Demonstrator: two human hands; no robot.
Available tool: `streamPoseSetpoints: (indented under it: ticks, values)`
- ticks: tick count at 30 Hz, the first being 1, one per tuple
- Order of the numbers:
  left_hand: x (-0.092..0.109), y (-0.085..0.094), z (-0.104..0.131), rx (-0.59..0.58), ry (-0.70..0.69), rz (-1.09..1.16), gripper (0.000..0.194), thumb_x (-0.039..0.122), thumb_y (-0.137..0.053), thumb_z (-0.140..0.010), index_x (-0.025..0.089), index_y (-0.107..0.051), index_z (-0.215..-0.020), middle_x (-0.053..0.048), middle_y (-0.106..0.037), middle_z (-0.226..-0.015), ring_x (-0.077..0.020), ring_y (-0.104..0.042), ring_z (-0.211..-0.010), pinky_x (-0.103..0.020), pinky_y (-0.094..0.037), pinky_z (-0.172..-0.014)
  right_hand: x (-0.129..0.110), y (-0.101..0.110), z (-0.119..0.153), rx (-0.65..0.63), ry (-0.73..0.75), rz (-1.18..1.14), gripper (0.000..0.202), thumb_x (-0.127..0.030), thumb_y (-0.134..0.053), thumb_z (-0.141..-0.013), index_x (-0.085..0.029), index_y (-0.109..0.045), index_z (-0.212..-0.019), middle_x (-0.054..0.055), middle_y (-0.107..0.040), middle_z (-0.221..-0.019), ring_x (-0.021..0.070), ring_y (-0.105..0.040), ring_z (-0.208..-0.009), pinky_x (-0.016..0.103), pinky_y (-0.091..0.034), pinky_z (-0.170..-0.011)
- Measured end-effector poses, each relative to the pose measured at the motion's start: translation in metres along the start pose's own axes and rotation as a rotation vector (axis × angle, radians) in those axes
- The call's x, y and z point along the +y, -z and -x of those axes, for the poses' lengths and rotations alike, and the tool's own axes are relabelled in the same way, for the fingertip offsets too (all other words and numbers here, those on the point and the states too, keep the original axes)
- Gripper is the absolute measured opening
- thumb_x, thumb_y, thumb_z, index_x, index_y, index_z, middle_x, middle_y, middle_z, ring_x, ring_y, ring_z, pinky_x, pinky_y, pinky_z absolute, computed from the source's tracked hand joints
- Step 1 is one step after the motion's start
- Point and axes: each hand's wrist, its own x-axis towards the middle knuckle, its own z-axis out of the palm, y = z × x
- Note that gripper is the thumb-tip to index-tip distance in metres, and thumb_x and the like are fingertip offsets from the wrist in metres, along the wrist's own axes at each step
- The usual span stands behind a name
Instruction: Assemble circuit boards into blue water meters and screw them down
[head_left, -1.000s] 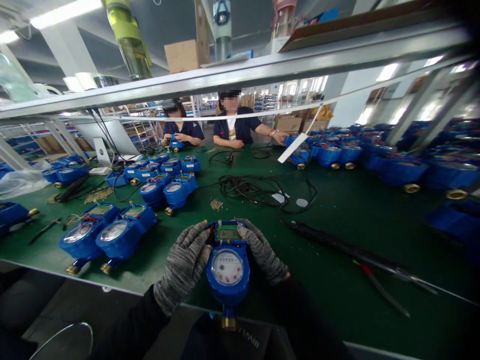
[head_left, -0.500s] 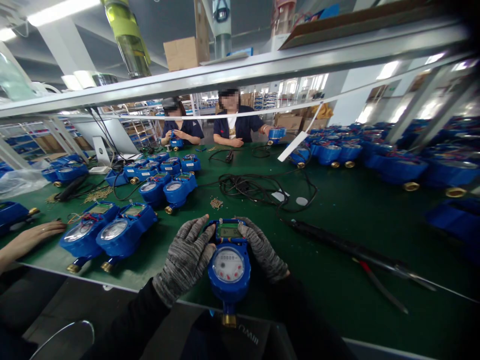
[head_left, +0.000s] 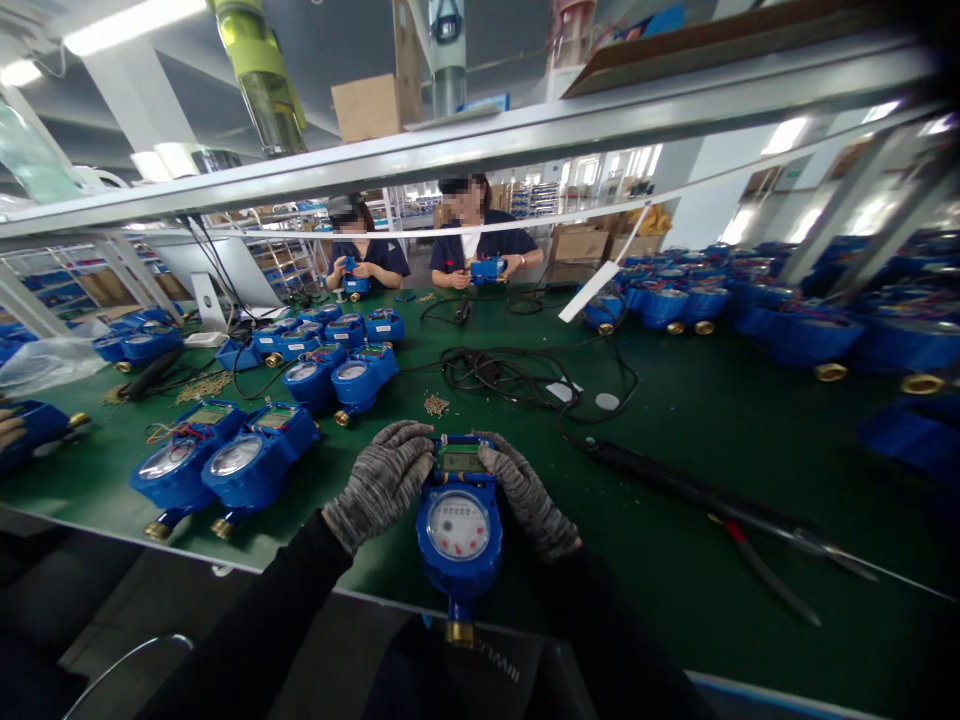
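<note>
A blue water meter (head_left: 459, 530) with a round dial and a brass end lies before me at the table's front edge, its brass end pointing towards me. Its small display (head_left: 459, 458) is lit with characters too small to read surely. My left hand (head_left: 386, 482), in a grey knitted glove, grips the left side of the display housing with bent fingers. On the opposite side, my right hand (head_left: 529, 497), gloved alike, holds the housing with its thumb at the display's right edge.
Two more water meters (head_left: 251, 455) stand to my left, with further ones behind. Small screws (head_left: 436, 404) lie beyond my hands near a tangled black cable (head_left: 487, 370). Right of me are a black-handled tool (head_left: 660, 475) and red-handled pliers (head_left: 772, 570). Two people sit opposite.
My left hand has shifted slightly upward, its fingers drawn closer together. At far left a co-worker's hand has moved onto a meter. One person opposite has brought a meter in front of them.
</note>
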Motion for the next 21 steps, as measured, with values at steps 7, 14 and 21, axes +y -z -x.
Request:
streamPoseSetpoints:
  ticks: [7, 14, 21]
  values:
    - [-0.013, -0.011, 0.0, -0.008, 0.115, 0.173, 0.032, 0.033, -0.046, -0.102, 0.014, -0.068, -0.114, -0.013, -0.074, -0.113, -0.0205, -0.07, -0.107, -0.037, -0.06, -0.096, 0.002, 0.001, 0.002, 0.006, -0.002, -0.01, 0.05, -0.057, -0.074, -0.08, -0.026, -0.067, -0.119, 0.004, -0.066, -0.129, 0.0268, -0.058, -0.124, 0.045, -0.042, -0.114]
    - [0.005, -0.02, 0.004, 0.172, 0.319, 0.142, 0.013, 0.025, -0.06, -0.094, 0.017, -0.07, -0.096, -0.011, -0.072, -0.11, -0.0229, -0.068, -0.105, -0.043, -0.057, -0.096, -0.003, -0.001, 0.003, -0.009, -0.023, -0.041, 0.049, -0.056, -0.075, -0.08, -0.025, -0.067, -0.118, 0.004, -0.068, -0.125, 0.0278, -0.062, -0.12, 0.046, -0.047, -0.108]
    - [0.007, -0.009, 0.002, 0.09, 0.23, 0.177, 0.018, 0.025, -0.056, -0.097, 0.018, -0.073, -0.099, -0.011, -0.071, -0.116, -0.0224, -0.064, -0.111, -0.043, -0.054, -0.101, -0.01, -0.003, 0.003, -0.003, -0.039, -0.071, 0.057, -0.062, -0.08, -0.071, -0.023, -0.068, -0.112, 0.005, -0.07, -0.119, 0.0281, -0.064, -0.115, 0.044, -0.051, -0.104]
